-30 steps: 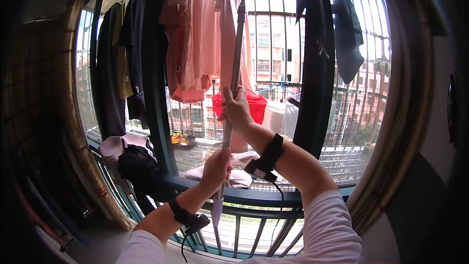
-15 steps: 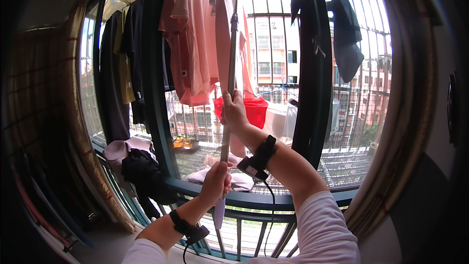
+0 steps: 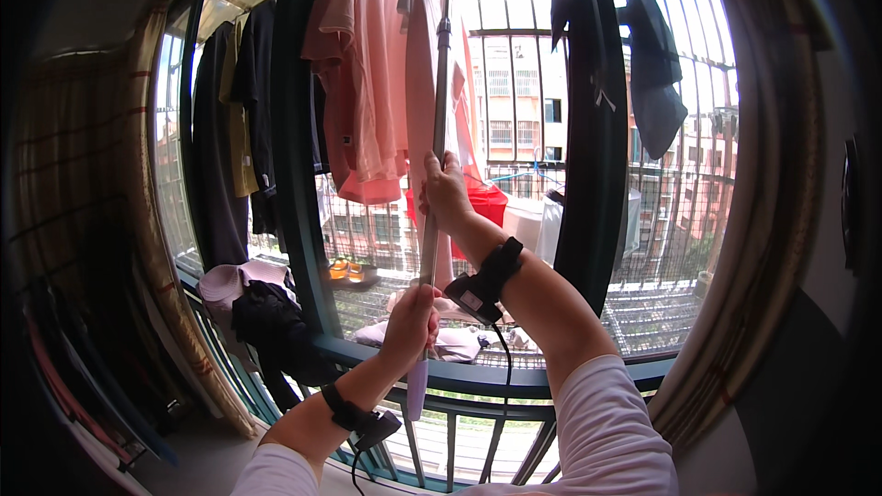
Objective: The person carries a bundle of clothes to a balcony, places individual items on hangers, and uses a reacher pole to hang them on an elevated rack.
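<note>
Pole (image 3: 437, 129) raised toward twelve o'clock, left hand (image 3: 411, 323) and right hand (image 3: 447, 191) both grasping it; pink garment (image 3: 372, 83) not yet lifted off

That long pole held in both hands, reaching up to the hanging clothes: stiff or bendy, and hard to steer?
The pole looks straight along its whole length, so probably rigid metal. It appears thin, likely light. The left hand and right hand grip only its lower part, so the top may sway among the pink garments.

Barred balcony window (image 3: 514, 64), daylight, apartment blocks (image 3: 514, 101)
</note>
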`<state>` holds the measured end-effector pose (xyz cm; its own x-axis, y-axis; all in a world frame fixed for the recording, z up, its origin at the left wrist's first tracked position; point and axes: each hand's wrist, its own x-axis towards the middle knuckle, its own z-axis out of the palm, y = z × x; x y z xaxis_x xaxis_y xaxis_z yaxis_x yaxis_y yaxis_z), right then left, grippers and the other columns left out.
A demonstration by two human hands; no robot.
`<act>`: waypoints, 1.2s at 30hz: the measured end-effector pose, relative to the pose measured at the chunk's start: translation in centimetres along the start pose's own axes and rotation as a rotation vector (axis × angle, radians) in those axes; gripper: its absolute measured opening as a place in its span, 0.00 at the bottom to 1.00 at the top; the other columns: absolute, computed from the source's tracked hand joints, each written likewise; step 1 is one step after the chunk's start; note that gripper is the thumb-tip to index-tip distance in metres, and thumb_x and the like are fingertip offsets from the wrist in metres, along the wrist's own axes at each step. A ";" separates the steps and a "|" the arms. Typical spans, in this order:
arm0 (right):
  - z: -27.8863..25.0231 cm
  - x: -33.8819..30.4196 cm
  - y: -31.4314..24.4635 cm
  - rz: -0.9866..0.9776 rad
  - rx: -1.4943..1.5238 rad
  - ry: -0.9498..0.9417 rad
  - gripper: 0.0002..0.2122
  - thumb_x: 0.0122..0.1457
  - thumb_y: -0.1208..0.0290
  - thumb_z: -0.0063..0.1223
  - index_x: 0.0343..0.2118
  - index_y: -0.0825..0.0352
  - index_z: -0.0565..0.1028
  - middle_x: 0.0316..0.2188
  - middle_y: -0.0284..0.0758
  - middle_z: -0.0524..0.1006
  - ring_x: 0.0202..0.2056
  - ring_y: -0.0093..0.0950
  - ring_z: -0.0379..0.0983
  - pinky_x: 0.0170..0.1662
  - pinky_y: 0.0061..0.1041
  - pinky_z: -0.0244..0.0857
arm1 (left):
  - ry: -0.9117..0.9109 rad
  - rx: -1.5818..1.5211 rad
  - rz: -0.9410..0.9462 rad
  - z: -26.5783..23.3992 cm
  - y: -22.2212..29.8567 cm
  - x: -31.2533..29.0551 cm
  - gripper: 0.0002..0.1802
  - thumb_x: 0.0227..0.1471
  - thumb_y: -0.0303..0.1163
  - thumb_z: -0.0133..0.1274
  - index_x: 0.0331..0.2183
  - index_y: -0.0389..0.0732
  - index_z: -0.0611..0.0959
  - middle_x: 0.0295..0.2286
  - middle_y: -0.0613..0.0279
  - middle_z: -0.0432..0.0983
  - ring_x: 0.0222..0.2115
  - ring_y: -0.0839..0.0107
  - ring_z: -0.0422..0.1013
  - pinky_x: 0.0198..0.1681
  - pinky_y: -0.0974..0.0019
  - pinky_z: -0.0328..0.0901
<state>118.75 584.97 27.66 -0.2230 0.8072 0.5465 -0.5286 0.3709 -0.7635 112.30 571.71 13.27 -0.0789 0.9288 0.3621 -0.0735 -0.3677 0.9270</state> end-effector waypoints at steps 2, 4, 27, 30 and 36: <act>0.3 0.0 0.3 -0.022 0.015 0.006 0.14 0.60 0.61 0.40 0.42 0.63 0.58 0.13 0.30 0.60 0.10 0.21 0.57 0.10 0.21 0.53 | 0.005 0.001 0.003 -0.2 0.1 -0.1 0.19 0.58 0.47 0.38 0.34 0.39 0.69 0.12 0.71 0.58 0.09 0.84 0.55 0.11 0.80 0.52; 0.5 -0.2 0.3 -0.046 0.028 0.015 0.12 0.60 0.62 0.39 0.40 0.65 0.59 0.12 0.30 0.60 0.08 0.21 0.57 0.08 0.21 0.53 | -0.011 0.007 -0.020 -0.3 0.0 -0.3 0.17 0.56 0.48 0.40 0.35 0.43 0.67 0.13 0.70 0.58 0.09 0.83 0.55 0.11 0.78 0.51; 0.0 0.0 -3.5 -0.116 -0.059 -0.007 0.12 0.59 0.62 0.39 0.39 0.64 0.58 0.14 0.31 0.62 0.09 0.21 0.58 0.09 0.22 0.55 | 0.042 0.227 0.125 1.3 0.6 1.5 0.20 0.56 0.50 0.38 0.31 0.41 0.67 0.12 0.71 0.57 0.09 0.84 0.55 0.10 0.79 0.52; 0.5 -1.3 -3.3 -0.118 -0.029 -0.060 0.12 0.59 0.63 0.40 0.39 0.64 0.58 0.13 0.32 0.62 0.09 0.22 0.59 0.10 0.23 0.56 | 0.037 0.214 0.145 0.4 -0.6 0.9 0.20 0.57 0.49 0.37 0.32 0.40 0.67 0.12 0.71 0.57 0.08 0.84 0.55 0.10 0.79 0.52; 1.8 -2.8 -3.5 -0.080 -0.020 -0.163 0.16 0.58 0.61 0.45 0.40 0.68 0.57 0.15 0.35 0.66 0.13 0.25 0.67 0.15 0.22 0.65 | 0.023 0.146 0.207 -1.6 -1.3 -0.6 0.18 0.58 0.45 0.36 0.33 0.39 0.67 0.12 0.72 0.56 0.09 0.84 0.52 0.10 0.80 0.51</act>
<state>119.78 580.60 29.46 -0.3115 0.6906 0.6527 -0.5342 0.4408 -0.7214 110.85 571.50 11.72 -0.0998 0.8323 0.5453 0.0913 -0.5381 0.8379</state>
